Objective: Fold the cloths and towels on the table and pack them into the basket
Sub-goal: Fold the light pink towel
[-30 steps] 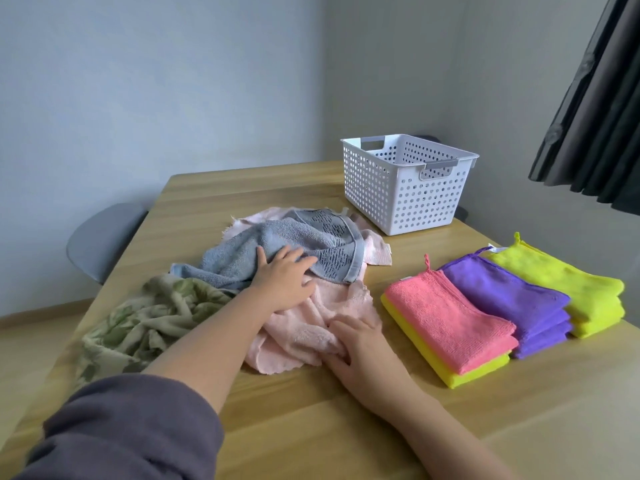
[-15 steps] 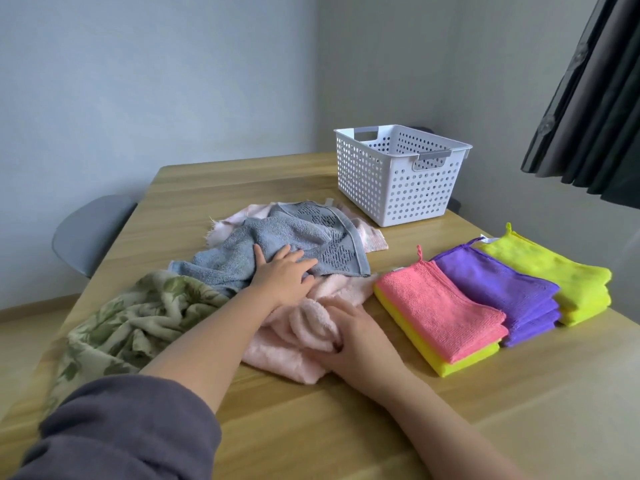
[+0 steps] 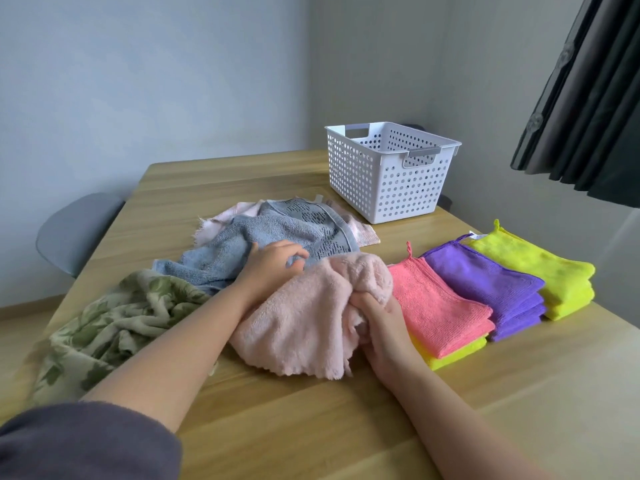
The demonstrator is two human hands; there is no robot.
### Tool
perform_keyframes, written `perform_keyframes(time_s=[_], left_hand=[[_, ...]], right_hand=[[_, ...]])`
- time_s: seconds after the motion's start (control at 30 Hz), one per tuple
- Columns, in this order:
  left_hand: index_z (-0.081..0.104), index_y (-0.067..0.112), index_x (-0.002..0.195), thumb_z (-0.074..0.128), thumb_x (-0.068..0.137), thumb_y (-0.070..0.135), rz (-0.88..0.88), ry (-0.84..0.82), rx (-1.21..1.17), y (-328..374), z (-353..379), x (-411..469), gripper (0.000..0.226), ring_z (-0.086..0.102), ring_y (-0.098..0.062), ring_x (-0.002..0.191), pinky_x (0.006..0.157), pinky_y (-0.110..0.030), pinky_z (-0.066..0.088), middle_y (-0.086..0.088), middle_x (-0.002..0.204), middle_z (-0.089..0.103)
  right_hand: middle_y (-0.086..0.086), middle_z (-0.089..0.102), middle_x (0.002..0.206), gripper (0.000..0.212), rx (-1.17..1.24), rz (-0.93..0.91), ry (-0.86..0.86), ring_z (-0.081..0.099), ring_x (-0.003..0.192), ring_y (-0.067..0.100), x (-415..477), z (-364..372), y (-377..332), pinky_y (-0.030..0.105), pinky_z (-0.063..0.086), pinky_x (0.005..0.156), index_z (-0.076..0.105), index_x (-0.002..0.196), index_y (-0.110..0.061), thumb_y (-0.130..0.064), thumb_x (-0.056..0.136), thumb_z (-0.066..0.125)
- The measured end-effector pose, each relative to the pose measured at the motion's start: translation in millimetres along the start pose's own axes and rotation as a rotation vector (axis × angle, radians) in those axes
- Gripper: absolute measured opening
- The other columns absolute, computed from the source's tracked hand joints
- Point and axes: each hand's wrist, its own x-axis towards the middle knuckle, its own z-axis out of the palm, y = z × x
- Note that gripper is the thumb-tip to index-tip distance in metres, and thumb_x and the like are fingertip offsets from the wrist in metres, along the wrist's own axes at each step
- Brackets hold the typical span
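Two bare hands and forearms, one dark sleeve.

The left hand (image 3: 273,268) and right hand (image 3: 386,329) are bare. The left forearm (image 3: 180,355) is uncovered from the wrist back to a sleeve (image 3: 79,441) in the lower left corner of the frame. The sleeve is dark grey with a purplish cast, soft, matte and loose, and its edge lies in a rounded line across the arm. The right forearm (image 3: 446,410) is bare down to the bottom edge, right of centre.
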Motion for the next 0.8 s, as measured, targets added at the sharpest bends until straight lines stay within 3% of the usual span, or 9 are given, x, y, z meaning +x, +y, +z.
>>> perform_keyframes(time_s=[0.07,0.13,0.23,0.33,0.43,0.53,0.6,0.67,0.8], left_hand=[[0.067,0.02,0.105,0.03,0.07,0.065,0.051,0.024,-0.313,15,-8,-19,0.068,0.057,-0.008,0.107,0.093,-0.019,0.039,0.01,0.109,0.063],[0.066,0.016,0.105,0.036,0.076,0.059,0.117,0.166,-0.449,30,-9,-47,0.06,0.058,-0.001,0.098,0.08,-0.005,0.039,0.009,0.104,0.064],[0.06,0.01,0.103,0.047,0.085,0.037,0.261,0.532,-0.315,46,-8,-90,0.034,0.058,-0.014,0.092,0.079,-0.018,0.045,-0.001,0.098,0.059],[0.06,0.008,0.091,0.06,0.081,0.032,0.4,0.617,-0.054,57,-4,-120,0.025,0.055,-0.021,0.08,0.072,-0.035,0.047,-0.002,0.086,0.055],[0.06,0.019,0.102,0.066,0.07,0.048,0.239,0.505,0.129,67,10,-134,0.044,0.056,-0.018,0.09,0.079,-0.032,0.04,0.003,0.096,0.059],[0.06,0.018,0.095,0.062,0.075,0.025,0.051,0.494,-0.073,62,16,-138,0.022,0.057,-0.025,0.083,0.071,-0.029,0.036,0.001,0.086,0.062],[0.055,0.019,0.088,0.049,0.083,0.015,-0.119,0.556,-0.374,57,8,-139,0.008,0.055,-0.026,0.073,0.063,-0.031,0.038,0.0,0.074,0.057],[0.054,0.016,0.095,0.043,0.091,0.008,-0.293,0.629,-0.574,50,1,-141,0.014,0.055,-0.024,0.08,0.064,-0.029,0.039,0.0,0.08,0.058],[0.053,0.014,0.105,0.039,0.091,0.009,-0.396,0.676,-0.564,35,-5,-149,0.02,0.056,-0.029,0.084,0.071,-0.037,0.044,-0.005,0.09,0.059]], right_hand=[[0.012,0.047,0.062,0.015,-0.027,-0.001,-0.001,0.042,0.056,0.022,-1,2,-1,0.025,0.03,0.05,0.06,0.084,-0.007,-0.011,0.071,0.055],[0.008,0.046,0.053,0.002,-0.023,-0.023,0.001,0.042,0.046,0.019,-2,3,-3,0.026,0.03,0.046,0.058,0.081,-0.008,-0.008,0.08,0.057],[0.002,0.044,0.048,0.012,-0.028,-0.027,0.025,0.038,0.038,0.014,-6,6,-7,0.02,0.027,0.039,0.055,0.079,-0.012,-0.008,0.091,0.055],[-0.003,0.033,0.049,0.023,-0.058,-0.019,0.033,0.03,0.039,0.008,-9,9,-8,0.016,0.023,0.038,0.047,0.071,-0.018,-0.012,0.092,0.055],[0.0,0.036,0.053,0.019,-0.115,-0.083,-0.096,0.034,0.041,0.008,-17,9,-7,0.016,0.025,0.039,0.055,0.079,-0.013,-0.026,0.092,0.056],[-0.004,0.046,0.052,0.025,-0.142,-0.12,-0.22,0.037,0.04,0.004,-25,8,-6,0.014,0.027,0.038,0.06,0.081,-0.011,-0.034,0.088,0.055],[-0.01,0.052,0.055,0.023,-0.166,-0.135,-0.143,0.041,0.044,-0.001,-26,5,-8,0.013,0.03,0.038,0.061,0.086,-0.01,-0.034,0.083,0.061],[-0.008,0.054,0.059,0.026,-0.215,-0.144,-0.04,0.043,0.046,-0.001,-23,0,-7,0.013,0.032,0.039,0.062,0.087,-0.011,-0.035,0.078,0.066],[-0.004,0.06,0.068,0.026,-0.388,-0.241,0.047,0.053,0.061,0.003,-20,-7,-2,0.016,0.042,0.055,0.062,0.084,-0.006,-0.028,0.076,0.075]])
